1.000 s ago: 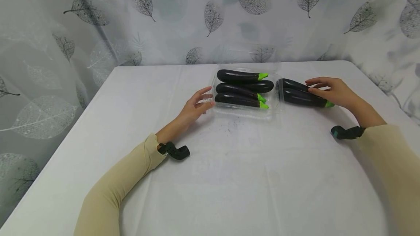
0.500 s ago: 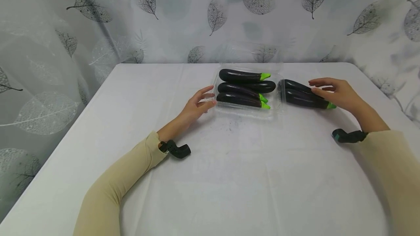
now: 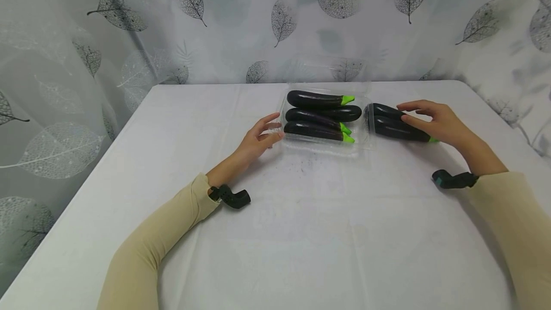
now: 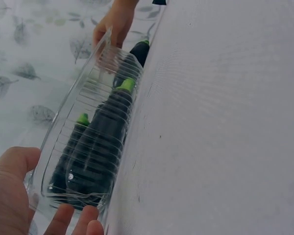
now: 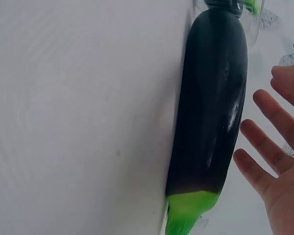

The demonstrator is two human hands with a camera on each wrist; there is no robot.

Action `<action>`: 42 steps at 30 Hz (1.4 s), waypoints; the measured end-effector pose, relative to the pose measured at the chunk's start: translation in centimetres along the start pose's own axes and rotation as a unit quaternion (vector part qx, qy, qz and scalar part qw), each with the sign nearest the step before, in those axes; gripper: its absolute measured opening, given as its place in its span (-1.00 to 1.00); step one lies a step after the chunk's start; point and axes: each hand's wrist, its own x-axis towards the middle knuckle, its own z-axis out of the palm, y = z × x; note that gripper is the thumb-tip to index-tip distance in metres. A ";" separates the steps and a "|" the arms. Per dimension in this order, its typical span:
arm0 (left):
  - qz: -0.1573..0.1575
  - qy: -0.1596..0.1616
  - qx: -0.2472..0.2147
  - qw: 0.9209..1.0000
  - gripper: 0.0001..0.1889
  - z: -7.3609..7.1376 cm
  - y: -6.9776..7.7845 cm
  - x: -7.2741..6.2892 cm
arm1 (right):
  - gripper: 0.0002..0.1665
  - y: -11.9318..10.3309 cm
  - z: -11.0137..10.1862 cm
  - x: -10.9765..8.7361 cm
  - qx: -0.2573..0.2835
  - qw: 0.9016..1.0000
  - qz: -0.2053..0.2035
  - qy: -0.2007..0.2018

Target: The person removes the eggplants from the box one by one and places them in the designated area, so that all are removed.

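Observation:
A clear plastic container [image 3: 363,142] holds several dark eggplants [image 3: 316,130] with mostly green stem ends facing right. My left hand [image 3: 254,143] is at its left end, fingers spread and the thumb by the near corner. In the left wrist view the thumb [image 4: 20,159] meets the rim and fingertips lie against the end wall. Two more eggplants lie side by side on the table, right of the container; the nearer eggplant [image 3: 398,128] shows a green stem. My right hand [image 3: 439,121] hovers over them, its fingers spread; the right wrist view shows a small gap to the eggplant [image 5: 208,103].
A white cloth covers the table [image 3: 301,233]. Behind it hangs a pale curtain [image 3: 232,23] with leaf prints. The container's transparent lid [image 3: 327,68] stands raised at the table's far edge. Each wrist bears a dark camera mount [image 3: 234,199].
My right hand has shifted slightly left over the two loose eggplants, hiding more of the green stem. The left hand and the container stay put.

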 end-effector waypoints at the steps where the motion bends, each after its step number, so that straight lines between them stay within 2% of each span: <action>1: 0.000 0.000 0.001 1.000 -0.38 0.0 0.0 0.0 | -0.58 -0.2 0.1 0.0 -0.003 1.000 -0.005 0.001; 7: 0.002 0.003 0.006 1.000 -0.38 0.0 0.1 0.0 | -0.62 -1.1 0.5 0.2 0.004 0.998 -0.058 0.013; 17: 0.002 0.003 0.005 1.000 -0.38 -0.1 0.1 0.0 | -0.60 -3.1 1.2 0.5 0.010 0.989 -0.148 0.016; 23: -0.001 0.005 0.001 1.000 -0.39 0.0 0.1 -0.1 | -0.59 -4.5 1.9 0.5 0.007 0.985 -0.170 -0.002; 32: -0.001 0.002 -0.001 1.000 -0.39 0.2 0.0 0.0 | -0.55 -5.8 2.8 1.0 0.022 0.974 -0.225 -0.030; 42: -0.005 0.003 0.003 1.000 -0.39 0.1 0.0 0.0 | -0.58 -6.8 4.0 1.6 0.014 0.968 -0.247 -0.040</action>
